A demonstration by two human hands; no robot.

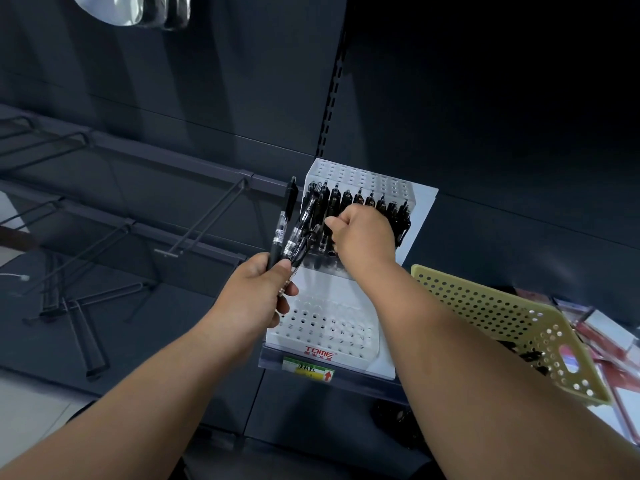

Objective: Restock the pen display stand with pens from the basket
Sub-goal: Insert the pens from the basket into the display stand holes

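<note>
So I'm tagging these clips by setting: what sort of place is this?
Most likely a shop's stationery aisle: a white perforated plastic pen display stand above a yellow shelf-edge price label, a dark metal slotted shelving upright, and bare wire display hooks.

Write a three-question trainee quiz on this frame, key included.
1. What does the left hand grip? A) a bundle of black pens B) a roll of tape C) nothing
2. True or false: the yellow basket sits to the right of the display stand.
3. Fill in: the stand's front tier, above the TOME label, holds ____ pens.
Key: 1 A; 2 true; 3 no.
</note>
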